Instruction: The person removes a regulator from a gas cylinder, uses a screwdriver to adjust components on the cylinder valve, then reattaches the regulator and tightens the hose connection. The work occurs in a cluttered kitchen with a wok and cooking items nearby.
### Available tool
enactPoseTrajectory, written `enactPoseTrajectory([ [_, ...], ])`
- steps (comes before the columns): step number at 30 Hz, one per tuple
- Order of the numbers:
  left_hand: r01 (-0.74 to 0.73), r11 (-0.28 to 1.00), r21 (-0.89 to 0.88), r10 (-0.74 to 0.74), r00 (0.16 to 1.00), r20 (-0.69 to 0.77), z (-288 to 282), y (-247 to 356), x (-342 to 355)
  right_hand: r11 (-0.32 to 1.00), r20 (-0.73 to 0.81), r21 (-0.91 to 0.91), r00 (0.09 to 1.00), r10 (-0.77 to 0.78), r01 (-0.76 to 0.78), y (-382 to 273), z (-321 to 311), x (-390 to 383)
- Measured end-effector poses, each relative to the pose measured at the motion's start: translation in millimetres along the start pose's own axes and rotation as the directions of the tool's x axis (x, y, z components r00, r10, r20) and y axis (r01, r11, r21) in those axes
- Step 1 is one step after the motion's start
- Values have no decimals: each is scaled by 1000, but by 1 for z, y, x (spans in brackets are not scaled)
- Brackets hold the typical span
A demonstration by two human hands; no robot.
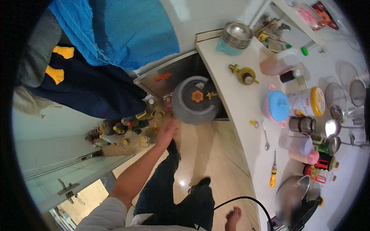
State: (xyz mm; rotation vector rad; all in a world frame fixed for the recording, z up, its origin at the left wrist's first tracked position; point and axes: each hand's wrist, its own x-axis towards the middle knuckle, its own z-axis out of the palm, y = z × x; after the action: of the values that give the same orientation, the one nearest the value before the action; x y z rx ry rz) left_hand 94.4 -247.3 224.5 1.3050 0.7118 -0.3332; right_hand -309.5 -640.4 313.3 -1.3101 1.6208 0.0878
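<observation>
My left hand (167, 134) is held open, fingers loosely extended, holding nothing, over the floor just lower left of a grey gas cylinder (187, 109) with an orange knob (197, 96) and brass valve (211, 95). The cylinder stands in an opening beneath the white counter. Several oil jugs and bottles (126, 143) crowd the floor left of my hand. My right hand (233, 217) is at the bottom edge, loosely bent and open with nothing visible in it, beside a black hose (244, 198). A yellow-handled screwdriver (273, 177) and a spoon (266, 145) lie on the counter.
The white counter (248, 161) curves along the right, bearing steel bowls (237, 32), a brass fitting (246, 77), jars, containers, a pot and hanging utensils (339, 113). Blue (135, 34) and dark cloths (96, 92) hang upper left. A glass-panelled door (67, 186) borders the lower left.
</observation>
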Motion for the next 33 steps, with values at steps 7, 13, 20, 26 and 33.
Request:
enactPoseTrajectory([
  [7,-81,842,533,87,996,14,45,63,123,994,676,93,729,-110,64,-197,341,-60],
  [13,327,874,358,-355,935,12,68,97,105,980,691,101,721,55,-171,-275,465,-47],
  [20,295,935,198,-294,955,-37,69,103,93,987,670,72,741,56,-141,-275,495,-49],
  [26,327,937,118,-318,944,-90,67,105,61,989,645,5,756,110,-148,-265,484,-48],
  [33,314,948,56,-304,943,-138,41,83,27,981,566,-57,804,184,-185,-232,473,-61],
])
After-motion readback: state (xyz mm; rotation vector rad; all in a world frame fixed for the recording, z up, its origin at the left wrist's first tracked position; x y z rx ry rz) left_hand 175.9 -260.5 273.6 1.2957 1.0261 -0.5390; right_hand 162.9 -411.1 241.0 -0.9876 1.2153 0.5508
